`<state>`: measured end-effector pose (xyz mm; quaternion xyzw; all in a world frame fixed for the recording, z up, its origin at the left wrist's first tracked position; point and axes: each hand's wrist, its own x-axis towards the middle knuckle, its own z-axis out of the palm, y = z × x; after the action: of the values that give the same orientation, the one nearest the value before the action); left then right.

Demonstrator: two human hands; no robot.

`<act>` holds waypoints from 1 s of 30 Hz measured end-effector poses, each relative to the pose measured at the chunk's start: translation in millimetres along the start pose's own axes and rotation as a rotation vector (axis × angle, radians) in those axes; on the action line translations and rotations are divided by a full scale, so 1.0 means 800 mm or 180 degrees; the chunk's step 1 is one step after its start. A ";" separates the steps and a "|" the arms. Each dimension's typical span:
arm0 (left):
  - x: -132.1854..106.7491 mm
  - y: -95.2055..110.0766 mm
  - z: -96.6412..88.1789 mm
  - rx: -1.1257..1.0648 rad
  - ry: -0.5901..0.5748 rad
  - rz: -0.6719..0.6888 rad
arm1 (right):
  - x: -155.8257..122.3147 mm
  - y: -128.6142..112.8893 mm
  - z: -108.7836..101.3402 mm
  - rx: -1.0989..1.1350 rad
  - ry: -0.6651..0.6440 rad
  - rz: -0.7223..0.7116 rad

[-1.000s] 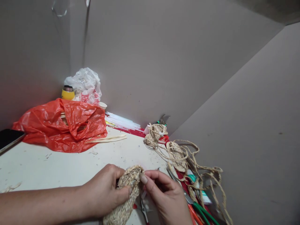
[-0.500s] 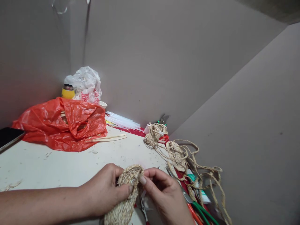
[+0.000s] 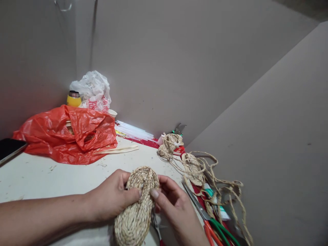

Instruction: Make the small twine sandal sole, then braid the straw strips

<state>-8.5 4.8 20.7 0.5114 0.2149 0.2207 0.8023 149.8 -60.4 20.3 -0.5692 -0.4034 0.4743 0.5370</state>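
A woven straw sole point(image 3: 135, 218), made of coiled braided cord, is held up between my two hands at the bottom middle. My left hand point(image 3: 112, 196) grips its left edge, thumb on the face and fingers behind. My right hand point(image 3: 176, 205) pinches the right edge near the far rounded end, thumb on top, its other fingers partly hidden behind. Below the sole, small scissors point(image 3: 156, 227) lie partly covered by my right hand. Larger scissors point(image 3: 211, 223) with orange and green handles lie to the right.
A red plastic bag point(image 3: 69, 136) with thin sticks inside sits at the left, near a phone point(image 3: 11, 150). Behind it are a white bag point(image 3: 93, 89) and a yellow jar point(image 3: 73, 99). Translucent sticks point(image 3: 134, 131) and straw cord point(image 3: 193, 169) line the table's far and right edges.
The sole has been turned so its face shows more broadly, and its far end is raised a little. My right thumb has shifted from the rim onto the face's right side.
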 end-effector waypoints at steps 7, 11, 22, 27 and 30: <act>0.003 -0.009 -0.001 -0.0150 -0.0323 -0.0223 | 0.002 0.004 0.000 0.0292 -0.0292 0.0366; 0.005 -0.004 -0.003 -0.0346 -0.0432 -0.0229 | 0.005 0.009 -0.004 0.0472 -0.0246 0.0346; 0.006 -0.006 -0.004 -0.0650 -0.0101 -0.0201 | -0.001 -0.001 0.006 0.0756 -0.0117 0.0303; 0.005 -0.009 -0.003 -0.0332 0.0169 -0.0065 | 0.000 0.005 0.005 0.0654 -0.0253 0.0403; 0.003 -0.010 -0.001 -0.0226 0.0135 0.0017 | 0.001 0.011 0.003 0.0586 -0.0206 0.0446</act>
<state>-5.6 3.5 12.5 0.4783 0.2225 0.2411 0.8146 147.2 -59.7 11.6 -0.5286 -0.3344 0.5639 0.5392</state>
